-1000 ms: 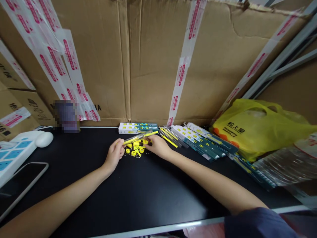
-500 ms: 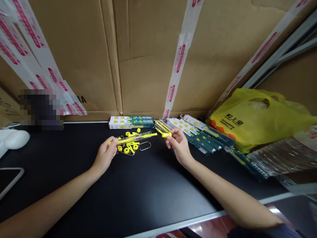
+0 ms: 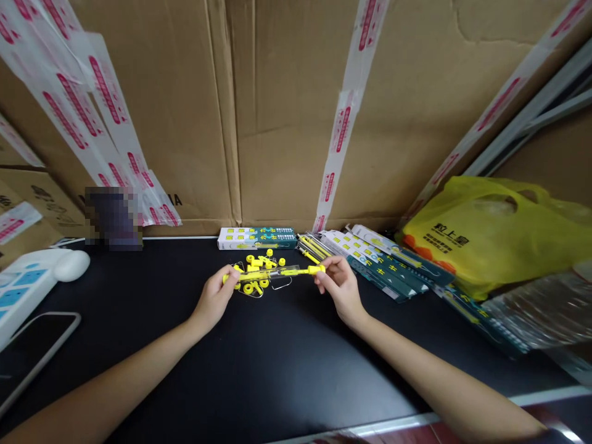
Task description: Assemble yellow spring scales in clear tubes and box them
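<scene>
My left hand [image 3: 216, 297] pinches the left end of a clear tube with a yellow rod inside [image 3: 277, 273], held nearly level above the black table. At the tube's right end, my right hand [image 3: 340, 285] grips a small yellow cap [image 3: 316, 269], which meets the end of the yellow rod. Behind and below the tube lies a pile of small yellow parts [image 3: 254, 287] with bent wire hooks. Close behind my right hand are several yellow rods and clear tubes [image 3: 314, 248].
A printed box [image 3: 256, 238] stands at the back, and flat printed boxes [image 3: 383, 271] fan out rightward. Farther right are a yellow bag [image 3: 490, 234] and clear plastic packs [image 3: 541, 311]. On the left are a white power strip [image 3: 28, 287] and a phone [image 3: 39, 351]. Cardboard [image 3: 287, 123] rises behind.
The yellow cap in my right hand has come to the tube's right end, where a gap was before. The view has shifted left, showing more of the power strip and phone.
</scene>
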A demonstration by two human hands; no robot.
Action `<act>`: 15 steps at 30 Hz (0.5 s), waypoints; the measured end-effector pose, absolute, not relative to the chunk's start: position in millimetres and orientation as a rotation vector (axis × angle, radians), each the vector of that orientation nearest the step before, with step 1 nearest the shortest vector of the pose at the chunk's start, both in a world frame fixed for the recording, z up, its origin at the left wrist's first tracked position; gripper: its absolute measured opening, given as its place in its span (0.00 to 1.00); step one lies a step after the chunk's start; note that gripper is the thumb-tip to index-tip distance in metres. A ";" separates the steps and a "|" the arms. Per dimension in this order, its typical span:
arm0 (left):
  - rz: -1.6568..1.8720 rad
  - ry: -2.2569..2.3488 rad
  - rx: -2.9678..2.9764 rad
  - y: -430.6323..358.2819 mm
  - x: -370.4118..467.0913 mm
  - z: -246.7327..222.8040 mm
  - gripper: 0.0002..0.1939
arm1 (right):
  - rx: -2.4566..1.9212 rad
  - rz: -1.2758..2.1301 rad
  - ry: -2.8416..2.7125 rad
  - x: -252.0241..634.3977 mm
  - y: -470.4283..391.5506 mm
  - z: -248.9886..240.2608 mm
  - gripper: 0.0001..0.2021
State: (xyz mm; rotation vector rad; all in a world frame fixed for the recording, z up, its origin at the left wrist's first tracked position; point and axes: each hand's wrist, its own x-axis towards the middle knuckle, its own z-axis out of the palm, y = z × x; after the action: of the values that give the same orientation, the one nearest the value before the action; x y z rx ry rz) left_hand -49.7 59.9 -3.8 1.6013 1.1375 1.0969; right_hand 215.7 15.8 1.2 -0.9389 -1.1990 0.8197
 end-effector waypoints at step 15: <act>1.086 1.118 1.627 59.4 -50.2 -4.3 0.16 | -0.925 0.833 -1.207 219.9 15.8 5.6 0.12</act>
State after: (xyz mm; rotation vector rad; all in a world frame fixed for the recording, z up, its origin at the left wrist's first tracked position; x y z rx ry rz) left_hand -50.2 59.4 -4.3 1.6272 1.1182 1.0858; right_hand 219.9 15.8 5.6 -0.9250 -1.2073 0.8328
